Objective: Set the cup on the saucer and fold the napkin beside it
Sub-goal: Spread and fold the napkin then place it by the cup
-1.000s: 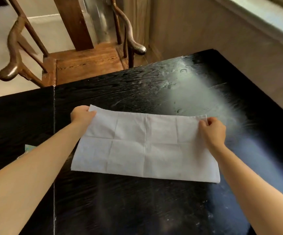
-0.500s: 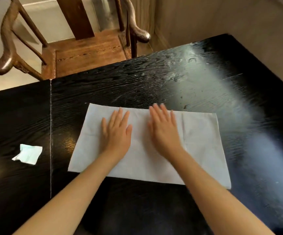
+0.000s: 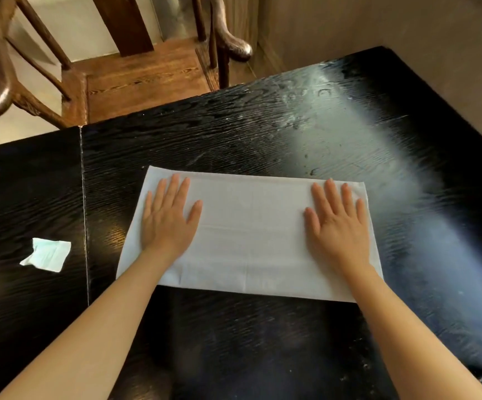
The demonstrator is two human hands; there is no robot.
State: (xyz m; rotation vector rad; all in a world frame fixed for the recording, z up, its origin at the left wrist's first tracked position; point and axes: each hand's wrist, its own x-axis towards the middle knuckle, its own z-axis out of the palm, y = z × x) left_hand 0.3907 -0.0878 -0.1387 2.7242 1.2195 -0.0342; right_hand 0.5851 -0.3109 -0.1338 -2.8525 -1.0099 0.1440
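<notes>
**Reference mark:** the pale seam (image 3: 84, 212) running front to back across the black wood-grain table (image 3: 234, 342). All positions below are taken from it.

**Napkin (image 3: 251, 235):** one pale rectangular cloth lies flat on the table to the right of the seam. Its nearest corner is close to the seam but apart from it. Its long sides run crosswise to the seam. A faint crease runs along its length at about mid-depth. The visible edges lie flat, and no visible corner is lifted.

**Left hand (image 3: 167, 223):** it lies palm down on the end of the napkin nearer the seam. The fingers (image 3: 173, 189) are straight and lightly spread, with the thumb pointing away from the seam. The hand presses flat on the cloth and pinches nothing.

**Right hand (image 3: 337, 226):** it lies palm down on the end of the napkin farther from the seam. The fingers (image 3: 330, 194) are straight and slightly fanned, with the thumb pointing toward the seam. It also lies flat on the cloth and grasps nothing. The fingertips come close to the napkin's far edge.

The two hands are well apart, with bare cloth between them.

**Other items:**
- A small crumpled scrap (image 3: 47, 254) of pale green-white paper lies on the table just left of the seam, clear of the napkin.
- A brown wooden armchair (image 3: 144, 79) stands beyond the far end of the seam, its seat facing the table edge.
- A pale band of glare crosses the tabletop well to the right of the seam, past the napkin's far end.
</notes>
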